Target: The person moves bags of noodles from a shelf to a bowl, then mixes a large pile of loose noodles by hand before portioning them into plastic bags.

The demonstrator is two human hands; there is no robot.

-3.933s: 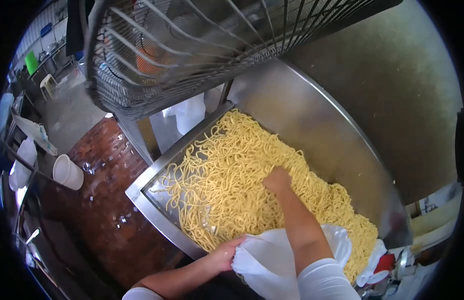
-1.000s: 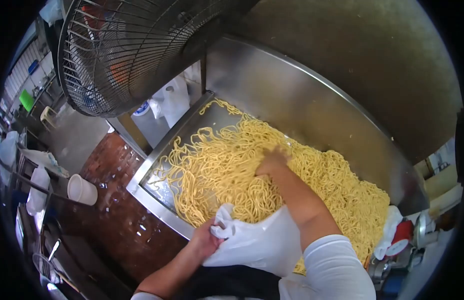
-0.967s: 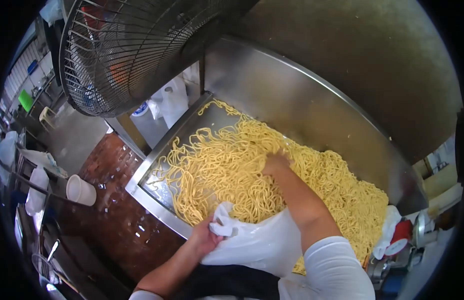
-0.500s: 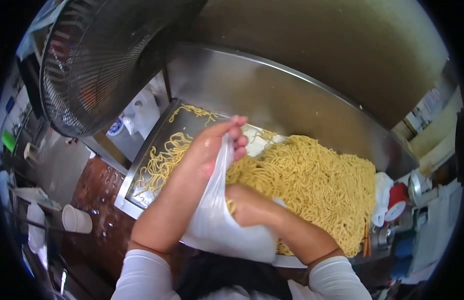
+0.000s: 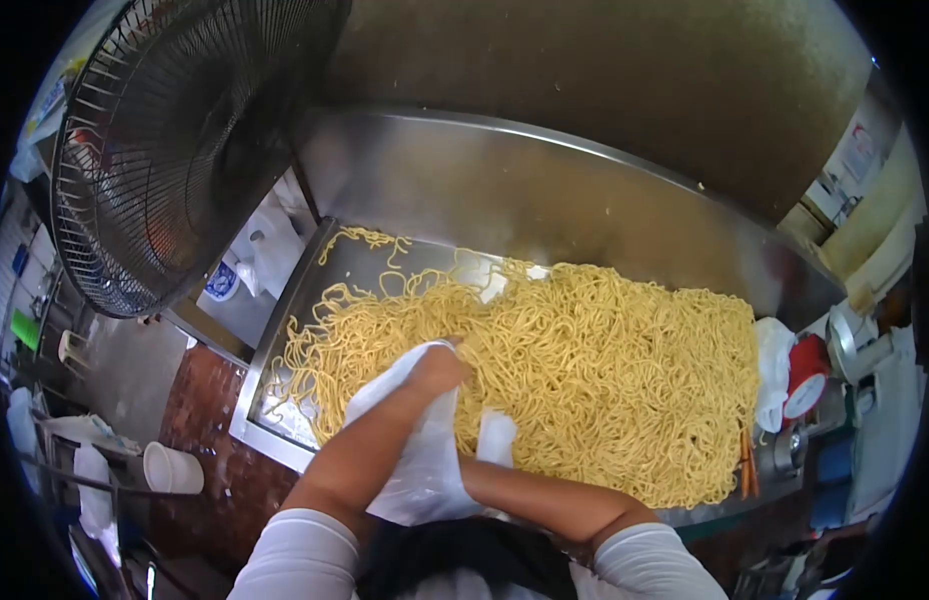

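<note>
Noodles [image 5: 624, 380] may be spilled if the bag [image 5: 419, 475] slumps; closure of left hand [image 5: 439, 371] and hidden right hand cannot be determined.

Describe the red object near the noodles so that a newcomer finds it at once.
Start from the long metal tray of yellow noodles. At its right end is a white plastic bag. Just right of this bag is the red object; its red body and round white face set it apart from the bag and grey metalware.
</note>
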